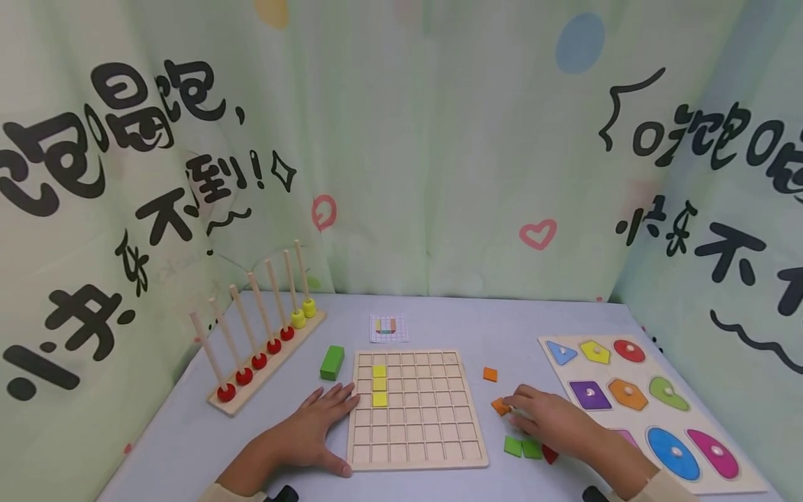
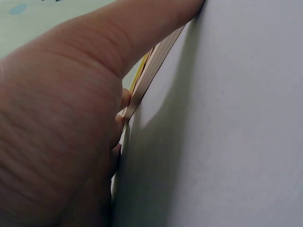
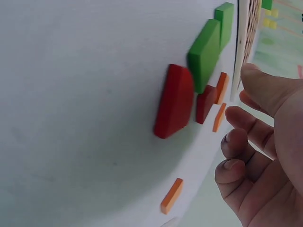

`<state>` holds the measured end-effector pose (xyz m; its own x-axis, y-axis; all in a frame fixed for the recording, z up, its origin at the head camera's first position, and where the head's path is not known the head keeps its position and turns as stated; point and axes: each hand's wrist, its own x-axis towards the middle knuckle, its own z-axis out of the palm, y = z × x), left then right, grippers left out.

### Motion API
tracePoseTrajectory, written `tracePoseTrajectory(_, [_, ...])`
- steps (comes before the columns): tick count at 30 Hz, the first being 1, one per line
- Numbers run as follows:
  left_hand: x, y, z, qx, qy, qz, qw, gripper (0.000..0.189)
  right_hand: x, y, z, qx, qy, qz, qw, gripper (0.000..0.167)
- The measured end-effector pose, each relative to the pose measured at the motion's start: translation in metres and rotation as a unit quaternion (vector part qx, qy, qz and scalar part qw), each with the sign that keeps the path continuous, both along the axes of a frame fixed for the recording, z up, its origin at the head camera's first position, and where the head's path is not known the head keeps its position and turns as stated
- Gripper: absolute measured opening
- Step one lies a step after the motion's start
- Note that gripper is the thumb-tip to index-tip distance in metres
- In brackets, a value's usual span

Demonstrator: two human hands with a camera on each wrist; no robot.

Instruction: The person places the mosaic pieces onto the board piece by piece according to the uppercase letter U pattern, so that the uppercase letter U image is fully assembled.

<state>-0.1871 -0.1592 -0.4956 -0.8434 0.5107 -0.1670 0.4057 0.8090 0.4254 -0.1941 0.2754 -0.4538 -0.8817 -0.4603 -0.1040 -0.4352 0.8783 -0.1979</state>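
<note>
My left hand (image 1: 316, 425) lies spread at the left edge of a wooden grid board (image 1: 426, 446), fingertips and thumb right at its rim. In the left wrist view the thumb reaches along the board's side (image 2: 154, 71). Three yellow square tiles (image 1: 379, 385) sit in one column of the grid. Right of the board, my right hand (image 1: 552, 418) reaches over loose tiles, fingertips close to an orange tile (image 1: 500, 406). The right wrist view shows its fingers loosely bent, thumb apart from them, with nothing between. Green tiles (image 3: 204, 56) and red tiles (image 3: 175, 101) lie beside it.
Another orange tile (image 1: 490, 374) lies farther back. A small pattern card (image 1: 389, 328) is behind the board, a green block (image 1: 332, 363) to its left. A peg stand with red and yellow beads (image 1: 259, 361) stands at left; a shape puzzle board (image 1: 602, 355) lies at right.
</note>
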Motion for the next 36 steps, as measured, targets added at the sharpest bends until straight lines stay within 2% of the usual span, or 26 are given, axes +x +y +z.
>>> tracePoseTrajectory(9, [0.0,0.0,0.001,-0.001,0.002,0.002,1.0,0.118,0.001,0.011,-0.008,-0.002,0.031,0.028,0.9991,0.029])
tracePoseTrajectory(21, [0.0,-0.001,0.0,-0.003,0.012,-0.004,0.9999,0.118,0.005,0.018,-0.014,0.011,0.012,-0.016,0.9997,0.031])
tracePoseTrajectory(28, [-0.002,-0.001,-0.001,-0.006,0.017,-0.007,0.9998,0.12,0.01,0.02,-0.014,-0.004,0.025,0.005,0.9997,0.025])
tracePoseTrajectory(36, [-0.001,-0.002,-0.002,-0.002,0.017,-0.012,0.9998,0.119,0.012,0.021,-0.013,-0.018,0.019,0.022,0.9994,0.024])
